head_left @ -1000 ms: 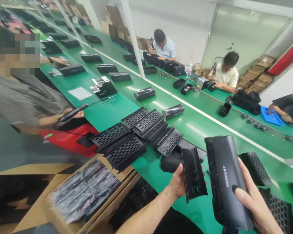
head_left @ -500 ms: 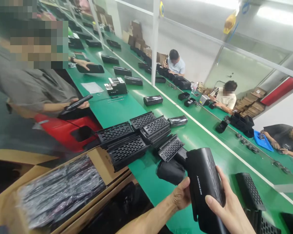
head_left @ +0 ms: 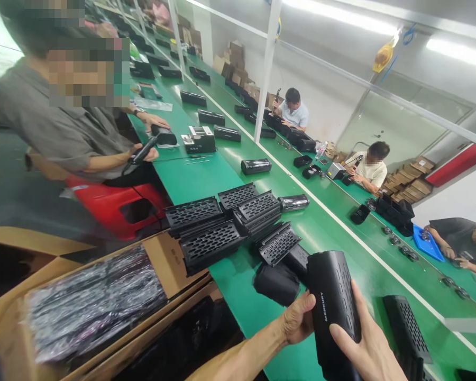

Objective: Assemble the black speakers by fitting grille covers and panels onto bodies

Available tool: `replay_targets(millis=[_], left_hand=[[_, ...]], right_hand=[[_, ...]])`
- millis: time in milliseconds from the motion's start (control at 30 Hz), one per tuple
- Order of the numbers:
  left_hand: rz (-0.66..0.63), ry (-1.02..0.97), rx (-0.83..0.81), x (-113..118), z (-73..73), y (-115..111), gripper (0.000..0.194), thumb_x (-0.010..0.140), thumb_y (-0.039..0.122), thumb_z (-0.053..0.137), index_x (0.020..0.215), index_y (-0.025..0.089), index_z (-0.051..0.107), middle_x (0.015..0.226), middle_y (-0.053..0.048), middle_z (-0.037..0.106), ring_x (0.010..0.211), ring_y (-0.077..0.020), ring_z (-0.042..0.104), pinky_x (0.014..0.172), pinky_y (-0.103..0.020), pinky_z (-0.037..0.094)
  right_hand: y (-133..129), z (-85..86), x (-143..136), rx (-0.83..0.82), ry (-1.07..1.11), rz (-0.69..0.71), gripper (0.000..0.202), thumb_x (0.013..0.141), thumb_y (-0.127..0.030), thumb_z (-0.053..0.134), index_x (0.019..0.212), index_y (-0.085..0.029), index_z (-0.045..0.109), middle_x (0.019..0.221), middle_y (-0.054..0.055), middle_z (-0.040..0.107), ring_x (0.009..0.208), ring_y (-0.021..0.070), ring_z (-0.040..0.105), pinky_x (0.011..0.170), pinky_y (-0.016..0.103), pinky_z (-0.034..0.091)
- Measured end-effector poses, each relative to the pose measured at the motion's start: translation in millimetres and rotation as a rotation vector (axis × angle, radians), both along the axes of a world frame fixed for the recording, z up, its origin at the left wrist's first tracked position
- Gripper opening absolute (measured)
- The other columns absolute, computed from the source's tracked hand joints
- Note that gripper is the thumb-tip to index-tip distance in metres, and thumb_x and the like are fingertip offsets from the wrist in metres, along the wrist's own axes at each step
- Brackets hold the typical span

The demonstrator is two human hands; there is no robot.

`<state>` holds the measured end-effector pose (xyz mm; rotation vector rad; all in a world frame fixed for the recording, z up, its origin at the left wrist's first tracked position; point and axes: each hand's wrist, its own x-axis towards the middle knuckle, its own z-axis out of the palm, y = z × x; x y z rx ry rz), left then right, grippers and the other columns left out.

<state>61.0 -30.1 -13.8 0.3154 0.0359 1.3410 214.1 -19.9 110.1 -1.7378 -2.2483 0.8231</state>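
A black housing with white MERKURY lettering and slots along one side (head_left: 333,312) is held upright, slightly tilted, between my two hands. My left hand (head_left: 299,317) grips its left edge, thumb near the lettering. On the other side, my right hand (head_left: 363,333) wraps round it, thumb across the front and fingers along the slotted side. Just behind the housing lie a dark rounded piece (head_left: 276,283) and a perforated black cover (head_left: 280,243) on the green table (head_left: 246,288).
More perforated covers (head_left: 210,243) are piled at the table's left edge. An open carton (head_left: 174,259) holds plastic-wrapped parts at lower left. Perforated housings (head_left: 406,323) lie at right. A person in grey (head_left: 71,116) sits at left with a tool; others work across the line.
The view has shifted slightly, and the housing sits a little lower with my hands still on it. The person at left has brought the tool up to a black part on the table.
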Motion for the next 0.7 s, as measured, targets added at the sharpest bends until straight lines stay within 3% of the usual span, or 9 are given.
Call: replay_targets(millis=[200,400,533,600,700], left_hand=[[-0.057,0.030,-0.016,6,-5.3,11,0.072,0.075,0.056,0.087,0.131,0.014,0.071,0.127,-0.018,0.076,0.124,-0.0382,0.068,0.108,-0.047,0.048],[-0.168,0.041,-0.004,6,-0.5,23,0.077,0.070,0.057,0.089,0.129,0.012,0.071,0.118,-0.017,0.079,0.117,-0.0377,0.071,0.101,-0.044,0.052],[-0.167,0.044,-0.033,12,2.8,27,0.074,0.068,0.055,0.090,0.128,0.014,0.072,0.117,-0.016,0.080,0.113,-0.0377,0.073,0.100,-0.045,0.053],[-0.158,0.048,-0.052,16,3.5,29,0.069,0.070,0.054,0.088,0.124,0.014,0.073,0.115,-0.015,0.080,0.110,-0.0366,0.074,0.098,-0.044,0.053],[-0.120,0.055,-0.072,19,6.1,34,0.064,0.071,0.051,0.088,0.121,0.013,0.074,0.111,-0.014,0.081,0.106,-0.0337,0.075,0.093,-0.040,0.055]], right_hand=[[7,12.2,2,-0.076,-0.018,-0.047,0.103,0.088,-0.061,0.060,0.170,-0.024,0.009,0.158,0.013,0.052,0.136,0.0341,0.061,0.111,0.046,0.050],[9,37.8,-1,-0.160,-0.008,-0.089,0.104,0.086,-0.068,0.059,0.169,-0.025,0.014,0.146,0.013,0.064,0.123,0.0354,0.068,0.104,0.048,0.052],[12,45.7,-2,-0.183,-0.012,-0.112,0.106,0.085,-0.070,0.059,0.169,-0.025,0.013,0.139,0.013,0.068,0.116,0.0354,0.072,0.100,0.050,0.053],[17,46.9,1,-0.183,0.004,-0.117,0.106,0.085,-0.070,0.059,0.169,-0.024,0.014,0.142,0.014,0.066,0.121,0.0369,0.069,0.104,0.052,0.052],[22,43.4,13,-0.151,0.100,-0.060,0.107,0.083,-0.071,0.063,0.168,-0.023,0.019,0.158,0.017,0.051,0.138,0.0397,0.056,0.116,0.057,0.042]])
